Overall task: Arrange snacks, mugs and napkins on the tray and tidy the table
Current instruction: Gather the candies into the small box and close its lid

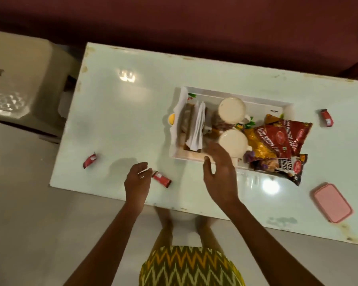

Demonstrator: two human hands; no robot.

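A white tray (262, 102) stands on the pale table (116, 112). In it are folded white napkins (196, 129) at the left, two cream mugs (232, 110) (233, 141) in the middle, and red and yellow snack packets (277, 137) at the right, one hanging over the near rim. My right hand (220, 172) hovers open over the tray's near edge, beside the nearer mug. My left hand (137, 180) is over the table's front edge, fingers loosely curled, right beside a small red candy wrapper (162, 179). Two more red wrappers lie loose, one at the left (89, 160) and one at the far right (327, 118).
A pink lidded box (332, 202) sits at the table's near right. A dark red sofa (194, 23) runs behind the table. A beige plastic stool (19, 79) stands to the left. My feet are under the table's front edge.
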